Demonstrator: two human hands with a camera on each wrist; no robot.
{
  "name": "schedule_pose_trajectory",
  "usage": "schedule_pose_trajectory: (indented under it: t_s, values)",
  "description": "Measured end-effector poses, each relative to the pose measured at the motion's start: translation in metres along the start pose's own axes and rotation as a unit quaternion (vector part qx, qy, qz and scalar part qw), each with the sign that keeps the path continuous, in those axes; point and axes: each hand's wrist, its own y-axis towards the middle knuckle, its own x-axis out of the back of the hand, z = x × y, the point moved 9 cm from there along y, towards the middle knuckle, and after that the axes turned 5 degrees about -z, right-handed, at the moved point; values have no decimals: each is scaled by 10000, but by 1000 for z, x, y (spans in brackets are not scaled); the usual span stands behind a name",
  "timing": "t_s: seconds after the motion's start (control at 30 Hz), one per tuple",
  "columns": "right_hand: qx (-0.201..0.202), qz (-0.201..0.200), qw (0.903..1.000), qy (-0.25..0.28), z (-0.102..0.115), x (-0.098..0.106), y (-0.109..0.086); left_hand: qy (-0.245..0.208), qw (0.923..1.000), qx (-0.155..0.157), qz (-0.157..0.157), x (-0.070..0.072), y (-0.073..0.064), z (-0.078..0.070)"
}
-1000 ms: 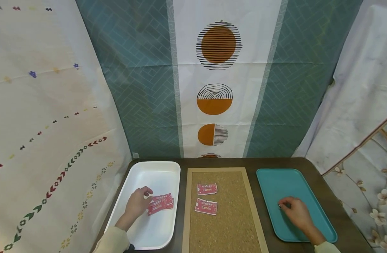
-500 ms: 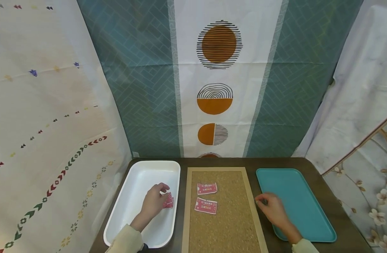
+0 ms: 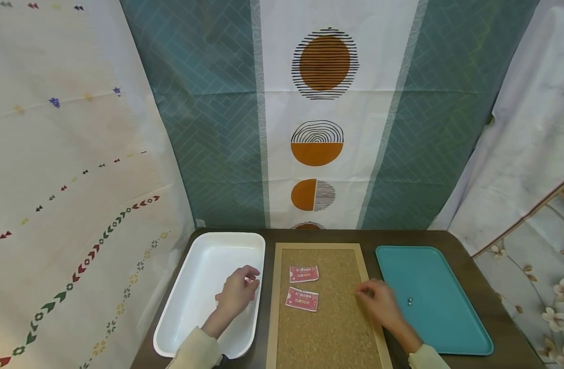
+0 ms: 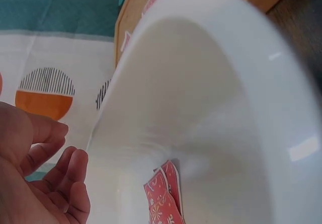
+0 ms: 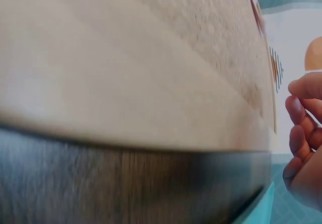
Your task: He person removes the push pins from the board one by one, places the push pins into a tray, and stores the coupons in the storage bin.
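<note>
My left hand (image 3: 237, 293) hovers over the white tray (image 3: 208, 241) with loosely curled fingers and nothing between them. Red paper coupons (image 4: 163, 196) lie overlapped on the tray floor, mostly hidden by that hand in the head view. Over the right frame strip of the cork board (image 3: 330, 328) is my right hand (image 3: 377, 302), its thumb and index fingertips together. I cannot tell whether a small thing is pinched there. Two more coupons, an upper coupon (image 3: 304, 274) and a lower coupon (image 3: 302, 299), lie on the board, each with a tiny pin at its top edge.
A teal tray (image 3: 429, 266) lies right of the board, with a small cluster of shiny silver pins (image 3: 410, 301) on it. Dark wooden table (image 3: 318, 236) shows between the trays and board. Patterned cloths hang behind and on both sides.
My right hand has moved left from the pins on the teal tray to the board's edge. My left hand has shifted right over the coupons in the white tray.
</note>
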Motion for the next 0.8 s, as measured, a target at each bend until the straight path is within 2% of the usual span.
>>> schedule_pose_trajectory:
  t_s: [0.1,0.2,0.4,0.6,0.8]
  values:
    - [-85,89,9999,31,2,-7,0,54,9996,-254,-118,-1,1,-8]
    - [-239,210,9995,61,3,-16,1,71,9992,-370,-157,-3,2,-15]
    - [-496,442,9976,183,10,-30,4,-137,9987,-488,-65,-10,2,-26]
    - [-675,632,9957,68,14,-39,4,-134,9978,-653,-18,-18,3,-38]
    - [-1075,1101,9878,225,16,-54,3,-201,9966,-782,142,-27,3,-49]
